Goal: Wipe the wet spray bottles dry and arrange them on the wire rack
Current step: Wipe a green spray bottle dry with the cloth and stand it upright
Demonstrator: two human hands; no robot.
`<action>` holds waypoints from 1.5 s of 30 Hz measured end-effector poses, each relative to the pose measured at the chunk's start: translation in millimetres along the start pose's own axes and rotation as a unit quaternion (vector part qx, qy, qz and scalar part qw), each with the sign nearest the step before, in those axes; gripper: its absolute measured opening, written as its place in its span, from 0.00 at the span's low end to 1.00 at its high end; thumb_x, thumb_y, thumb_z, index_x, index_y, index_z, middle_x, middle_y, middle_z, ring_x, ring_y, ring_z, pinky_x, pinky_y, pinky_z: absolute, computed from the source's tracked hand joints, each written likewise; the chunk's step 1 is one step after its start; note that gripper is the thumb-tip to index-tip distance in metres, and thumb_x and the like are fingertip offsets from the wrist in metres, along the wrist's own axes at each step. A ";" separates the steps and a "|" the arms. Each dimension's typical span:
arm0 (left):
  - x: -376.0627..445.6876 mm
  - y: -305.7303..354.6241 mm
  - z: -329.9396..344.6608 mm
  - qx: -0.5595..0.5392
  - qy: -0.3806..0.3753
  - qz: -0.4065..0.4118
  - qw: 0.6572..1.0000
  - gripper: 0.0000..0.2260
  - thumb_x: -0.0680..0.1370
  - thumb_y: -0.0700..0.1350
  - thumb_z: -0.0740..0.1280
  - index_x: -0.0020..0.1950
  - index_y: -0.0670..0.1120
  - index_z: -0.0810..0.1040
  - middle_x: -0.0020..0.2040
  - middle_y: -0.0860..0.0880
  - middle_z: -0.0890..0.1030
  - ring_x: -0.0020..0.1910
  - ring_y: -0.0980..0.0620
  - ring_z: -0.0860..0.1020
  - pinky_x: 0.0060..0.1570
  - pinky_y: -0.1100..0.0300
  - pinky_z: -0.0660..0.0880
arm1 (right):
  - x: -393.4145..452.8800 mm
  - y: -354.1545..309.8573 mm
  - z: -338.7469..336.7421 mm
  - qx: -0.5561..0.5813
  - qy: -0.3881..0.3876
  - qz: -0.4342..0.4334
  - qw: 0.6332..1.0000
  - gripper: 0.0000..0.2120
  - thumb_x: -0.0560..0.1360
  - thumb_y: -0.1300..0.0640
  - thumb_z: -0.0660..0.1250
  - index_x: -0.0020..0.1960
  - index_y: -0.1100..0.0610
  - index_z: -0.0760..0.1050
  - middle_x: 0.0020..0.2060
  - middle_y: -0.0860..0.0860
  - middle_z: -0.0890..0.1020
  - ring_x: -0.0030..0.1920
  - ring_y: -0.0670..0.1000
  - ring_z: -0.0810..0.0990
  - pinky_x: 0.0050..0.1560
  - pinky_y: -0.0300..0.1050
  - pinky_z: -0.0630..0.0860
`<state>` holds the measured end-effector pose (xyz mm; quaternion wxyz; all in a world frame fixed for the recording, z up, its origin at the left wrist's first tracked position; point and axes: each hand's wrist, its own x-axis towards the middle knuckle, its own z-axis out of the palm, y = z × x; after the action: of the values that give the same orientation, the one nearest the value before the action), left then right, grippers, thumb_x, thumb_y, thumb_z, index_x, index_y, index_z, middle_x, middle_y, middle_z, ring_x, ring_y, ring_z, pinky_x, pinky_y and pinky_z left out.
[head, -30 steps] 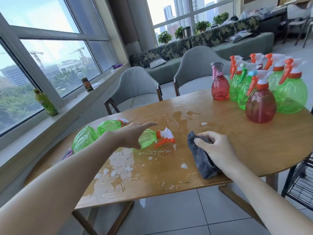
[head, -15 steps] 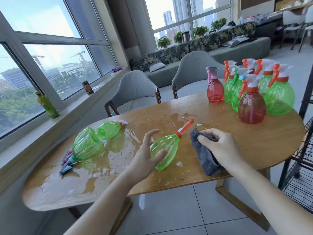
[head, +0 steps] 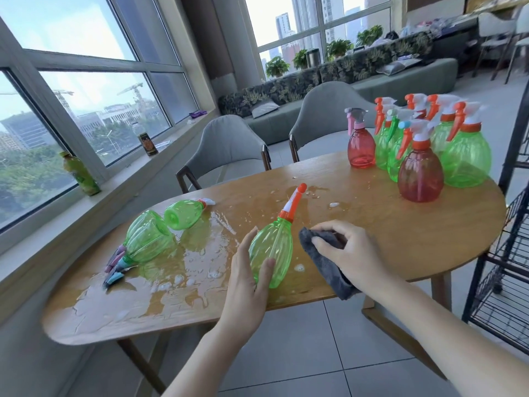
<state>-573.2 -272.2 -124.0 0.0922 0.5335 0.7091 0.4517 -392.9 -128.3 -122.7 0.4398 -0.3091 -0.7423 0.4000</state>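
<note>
The big wooden table (head: 400,224) is wet and shiny on its left half. Two grey chairs (head: 229,144) stand behind it, with tall windows (head: 86,90) and a long sofa (head: 357,78) past them. A black wire rack (head: 512,253) stands at the table's right end. A bunch of green and red spray bottles (head: 446,150) stands upright at the far right of the table. Two green bottles (head: 160,233) lie on their sides in the puddle. The left hand (head: 249,279) curls around a green spray bottle (head: 272,250) near the front edge. Its long way leans, the orange nozzle pointing up and away. Just beside it, the right hand (head: 352,253) pinches a grey cloth (head: 326,259).
</note>
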 end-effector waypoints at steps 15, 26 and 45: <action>34.6 -18.4 -39.6 -0.039 -0.166 0.058 0.984 0.37 0.78 0.55 0.77 0.82 0.67 0.62 0.79 0.67 0.69 0.81 0.62 0.64 0.80 0.49 0.63 | 18.7 -24.3 41.8 0.005 -0.021 -0.144 0.989 0.10 0.79 0.60 0.72 0.59 0.53 0.84 0.55 0.45 0.83 0.58 0.39 0.80 0.59 0.29 0.72; 50.3 -6.9 3.9 -0.157 -0.171 0.050 0.971 0.39 0.76 0.48 0.79 0.81 0.62 0.64 0.79 0.58 0.71 0.81 0.55 0.67 0.81 0.41 0.63 | 13.5 -9.3 8.7 -0.081 0.010 -0.192 0.978 0.10 0.76 0.58 0.72 0.56 0.54 0.86 0.50 0.47 0.81 0.55 0.41 0.79 0.57 0.27 0.70; 52.0 -7.8 21.3 -0.258 -0.129 0.004 0.957 0.20 0.86 0.58 0.60 0.79 0.64 0.69 0.80 0.56 0.72 0.81 0.51 0.68 0.81 0.39 0.62 | -5.9 10.2 5.0 -0.189 -0.085 -0.382 0.901 0.09 0.80 0.62 0.70 0.58 0.60 0.85 0.50 0.57 0.80 0.49 0.41 0.72 0.52 0.33 0.73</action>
<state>-586.9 -217.1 -123.7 0.3154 0.5479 0.5484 0.5473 -393.9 -129.8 -135.4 0.4275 -0.0437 -0.8996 0.0786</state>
